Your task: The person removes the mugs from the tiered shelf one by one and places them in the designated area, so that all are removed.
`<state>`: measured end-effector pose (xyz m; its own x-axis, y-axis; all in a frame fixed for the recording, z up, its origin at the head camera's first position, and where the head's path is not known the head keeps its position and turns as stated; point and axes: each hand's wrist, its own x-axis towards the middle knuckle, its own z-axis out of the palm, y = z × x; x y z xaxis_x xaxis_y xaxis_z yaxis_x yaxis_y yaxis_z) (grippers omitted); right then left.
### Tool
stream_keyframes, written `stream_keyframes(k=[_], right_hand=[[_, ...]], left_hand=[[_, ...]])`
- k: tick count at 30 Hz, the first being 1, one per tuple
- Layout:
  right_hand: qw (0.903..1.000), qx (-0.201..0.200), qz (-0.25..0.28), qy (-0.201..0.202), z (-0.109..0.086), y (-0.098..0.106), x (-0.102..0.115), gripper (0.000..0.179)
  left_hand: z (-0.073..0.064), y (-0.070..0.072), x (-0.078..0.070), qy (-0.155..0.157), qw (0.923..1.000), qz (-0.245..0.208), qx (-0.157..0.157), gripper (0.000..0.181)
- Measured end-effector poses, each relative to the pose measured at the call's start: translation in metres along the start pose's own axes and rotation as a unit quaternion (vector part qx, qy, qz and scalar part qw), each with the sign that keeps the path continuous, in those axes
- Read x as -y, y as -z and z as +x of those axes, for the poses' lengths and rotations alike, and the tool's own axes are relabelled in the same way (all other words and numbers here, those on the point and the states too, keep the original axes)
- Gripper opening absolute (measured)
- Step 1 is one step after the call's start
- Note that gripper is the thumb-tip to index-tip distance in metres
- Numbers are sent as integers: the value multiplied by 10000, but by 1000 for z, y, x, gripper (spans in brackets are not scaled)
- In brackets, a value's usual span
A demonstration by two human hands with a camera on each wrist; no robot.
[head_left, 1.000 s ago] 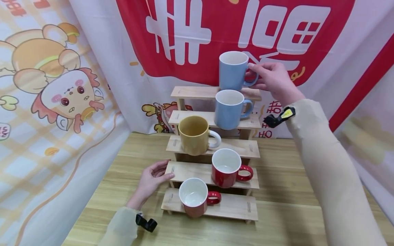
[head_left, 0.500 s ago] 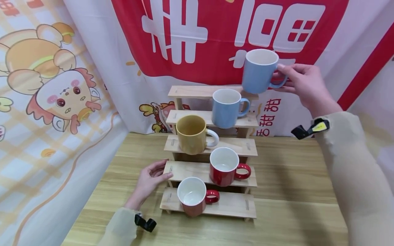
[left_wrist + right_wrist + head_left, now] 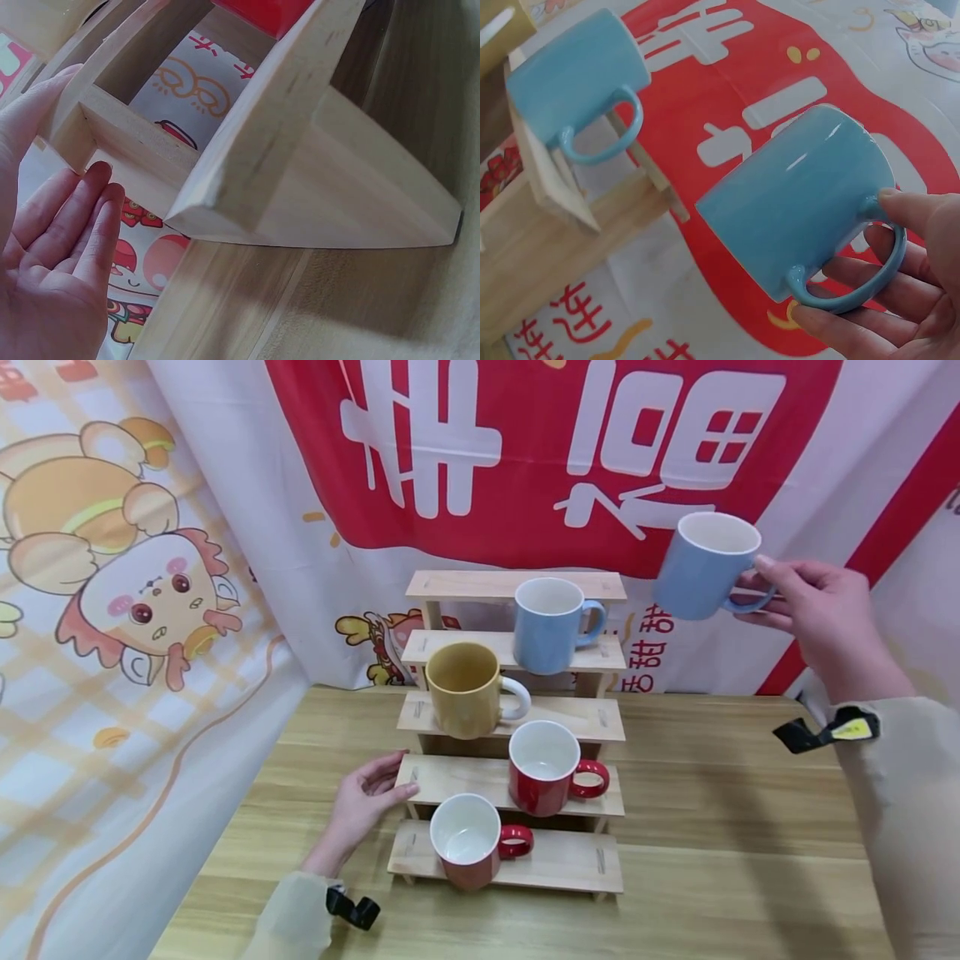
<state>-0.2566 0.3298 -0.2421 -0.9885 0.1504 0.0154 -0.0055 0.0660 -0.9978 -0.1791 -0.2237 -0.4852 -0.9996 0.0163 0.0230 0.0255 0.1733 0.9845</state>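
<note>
In the head view my right hand (image 3: 832, 610) holds a light blue mug (image 3: 707, 567) by its handle, in the air right of the stepped wooden rack (image 3: 517, 585). The right wrist view shows the thumb on top of the handle and the fingers around it. My left hand (image 3: 363, 810) holds the left end of the rack's second step from the front, thumb on top, fingers beside the wood. On lower steps stand a second blue mug (image 3: 546, 627), a yellow mug (image 3: 463, 690) with a white handle, and two red mugs, one higher (image 3: 546, 768) and one lower (image 3: 468, 842).
The rack stands on a wood-grain table (image 3: 697, 877). Behind it hangs a cloth backdrop (image 3: 517, 452) with a red print and white characters. A patterned cloth (image 3: 82, 635) slopes along the left side.
My right hand has lifted the blue mug off the top step and carried it to the right, then slightly lower. The left hand keeps its place on the rack; the view shifts slightly.
</note>
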Motion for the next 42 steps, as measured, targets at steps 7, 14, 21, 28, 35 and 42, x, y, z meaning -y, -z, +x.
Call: stream_keyframes(k=[7,14,21,28,35,42], right_hand=[[9995,-61,-232,-203,-5,8,-35,71],[9943,-154,-1019,-287,-8,3,-82,72],[9987,-137,-401,-284,-7,-5,-129,66],[9990,-244,62,-366,-10,-12,-165,63],[9976,-504,206,-426,-9,-24,-202,59],[9960,-678,446,-384,-6,-34,-236,50]], left_hand=[[0,0,1,-81,9999,-71,59,68],[0,1,3,-139,9998,-85,78,67],[1,2,2,-124,9999,-72,84,68],[0,1,2,-123,9999,-82,79,67],[0,1,1,-155,9998,-124,45,65],[-1,0,-1,-103,9999,-67,80,66]])
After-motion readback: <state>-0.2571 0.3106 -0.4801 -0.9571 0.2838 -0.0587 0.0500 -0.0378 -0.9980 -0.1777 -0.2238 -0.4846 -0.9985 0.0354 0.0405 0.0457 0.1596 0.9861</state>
